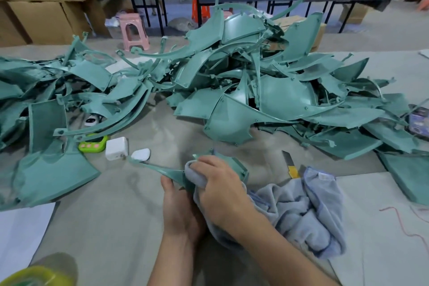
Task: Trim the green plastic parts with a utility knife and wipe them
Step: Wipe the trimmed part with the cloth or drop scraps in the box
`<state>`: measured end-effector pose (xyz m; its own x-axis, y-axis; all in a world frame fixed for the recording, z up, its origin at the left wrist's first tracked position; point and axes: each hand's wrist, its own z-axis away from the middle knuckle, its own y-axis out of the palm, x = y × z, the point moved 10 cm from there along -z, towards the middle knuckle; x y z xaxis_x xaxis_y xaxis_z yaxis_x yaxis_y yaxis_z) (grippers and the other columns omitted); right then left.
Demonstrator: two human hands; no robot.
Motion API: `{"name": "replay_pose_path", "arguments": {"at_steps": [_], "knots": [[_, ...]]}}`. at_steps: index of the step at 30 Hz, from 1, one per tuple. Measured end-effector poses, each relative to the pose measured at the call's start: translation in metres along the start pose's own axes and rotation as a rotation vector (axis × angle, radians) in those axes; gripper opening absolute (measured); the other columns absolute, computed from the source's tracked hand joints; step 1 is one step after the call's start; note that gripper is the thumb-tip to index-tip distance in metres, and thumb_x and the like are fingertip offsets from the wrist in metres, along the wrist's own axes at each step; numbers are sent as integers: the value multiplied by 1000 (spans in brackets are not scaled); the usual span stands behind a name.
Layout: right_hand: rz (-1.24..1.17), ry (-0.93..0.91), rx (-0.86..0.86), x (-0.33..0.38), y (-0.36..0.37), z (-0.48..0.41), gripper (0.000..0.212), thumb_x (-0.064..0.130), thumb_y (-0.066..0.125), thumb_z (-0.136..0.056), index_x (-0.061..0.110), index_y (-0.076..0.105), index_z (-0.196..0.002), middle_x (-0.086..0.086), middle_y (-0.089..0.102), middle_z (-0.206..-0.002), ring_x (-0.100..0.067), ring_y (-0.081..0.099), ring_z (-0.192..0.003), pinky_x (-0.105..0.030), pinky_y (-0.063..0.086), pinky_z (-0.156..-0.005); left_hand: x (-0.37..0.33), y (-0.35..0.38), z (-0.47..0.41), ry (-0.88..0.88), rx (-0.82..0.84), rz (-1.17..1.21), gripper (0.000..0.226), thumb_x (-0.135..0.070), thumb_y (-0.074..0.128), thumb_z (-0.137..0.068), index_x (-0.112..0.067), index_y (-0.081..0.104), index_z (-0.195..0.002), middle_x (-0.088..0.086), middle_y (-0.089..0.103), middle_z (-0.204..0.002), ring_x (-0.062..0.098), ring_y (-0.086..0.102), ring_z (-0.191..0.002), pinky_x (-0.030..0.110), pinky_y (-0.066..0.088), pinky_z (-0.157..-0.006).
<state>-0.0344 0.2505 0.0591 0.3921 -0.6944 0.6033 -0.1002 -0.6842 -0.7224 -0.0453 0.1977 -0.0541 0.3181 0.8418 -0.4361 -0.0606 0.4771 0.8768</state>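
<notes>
Grey worktable (139, 193), green parts (232, 104) heaped, left grip (178, 204) holding one part (170, 172), right grip (222, 181) clutching cloth (301, 211) on it

Utility knife (292, 168) half under the cloth (301, 211); blurry yellow-green object (32, 277) at corner

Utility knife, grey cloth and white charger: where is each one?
utility knife (293, 170), head view, on its yellow handle.
grey cloth (301, 211), head view, on its bunched middle.
white charger (116, 148), head view, on its top face.

Teal-green plastic parts (232, 90), pale blue-grey cloth (301, 211), yellow-handled knife (293, 170), pink stool (134, 30), white charger (116, 148)
</notes>
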Motion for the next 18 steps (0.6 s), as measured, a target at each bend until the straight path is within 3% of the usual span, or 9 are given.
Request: {"name": "replay_pose_path", "arguments": {"at_steps": [2,4,6,7,9,11,13,16,18], "knots": [[8,-181,74,14,9,14,43,5,70,-70,16,72,-111,-2,65,-117,-20,52,-111,-30,41,-100,-3,-5,1,14,29,70,81,-65,19,-103,-12,80,-112,13,75,-117,25,70,-114,35,58,-91],[61,-265,106,7,5,22,48,4,74,-62,20,69,-107,1,65,-112,-18,52,-107,-25,40,-96,-5,-7,0,17,-19,58,82,-67,20,-102,-10,76,-120,17,70,-127,29,67,-120,38,57,-92],[157,-137,137,-19,-4,17,30,3,67,-62,22,60,-84,5,58,-93,-20,50,-95,-29,39,-81,-5,0,-1,10,-2,27,86,-71,21,-100,-5,65,-134,23,58,-143,37,55,-133,48,51,-105],[210,-34,101,-36,-12,12,28,2,61,-62,24,47,-73,7,49,-82,-20,45,-87,-30,33,-72,-3,2,-1,-8,5,14,89,-74,22,-99,-4,59,-140,23,52,-149,39,50,-138,51,44,-112],[235,217,-3,-70,-27,3,34,1,51,-67,24,26,-69,7,39,-77,-20,37,-81,-30,25,-64,1,8,1,-59,48,17,92,-79,27,-96,-7,52,-147,21,46,-155,39,43,-144,53,33,-119],[287,389,-14,-83,-25,-6,27,1,46,-74,23,30,-73,3,46,-86,-23,40,-87,-32,27,-65,3,8,4,-71,52,-9,93,-82,28,-94,-9,53,-147,19,45,-156,37,43,-144,52,33,-120],[311,428,-24,-78,-19,-13,21,2,46,-82,23,46,-86,-2,53,-102,-27,45,-96,-35,36,-74,3,6,5,-79,30,-24,96,-84,29,-92,-11,51,-149,17,44,-157,35,42,-145,51,29,-122],[108,254,-106,-47,-16,-9,30,7,50,-96,19,64,-120,-2,61,-121,-23,51,-113,-37,43,-96,-5,2,8,-25,15,-83,94,-85,27,-90,-16,53,-148,14,46,-156,31,44,-145,48,28,-120],[-31,34,-114,-14,-17,6,24,17,54,-99,16,72,-116,-1,67,-116,-18,55,-110,-32,43,-98,-11,-2,8,20,10,-14,88,-81,32,-91,-16,57,-145,14,50,-154,30,48,-141,47,39,-115]]}}
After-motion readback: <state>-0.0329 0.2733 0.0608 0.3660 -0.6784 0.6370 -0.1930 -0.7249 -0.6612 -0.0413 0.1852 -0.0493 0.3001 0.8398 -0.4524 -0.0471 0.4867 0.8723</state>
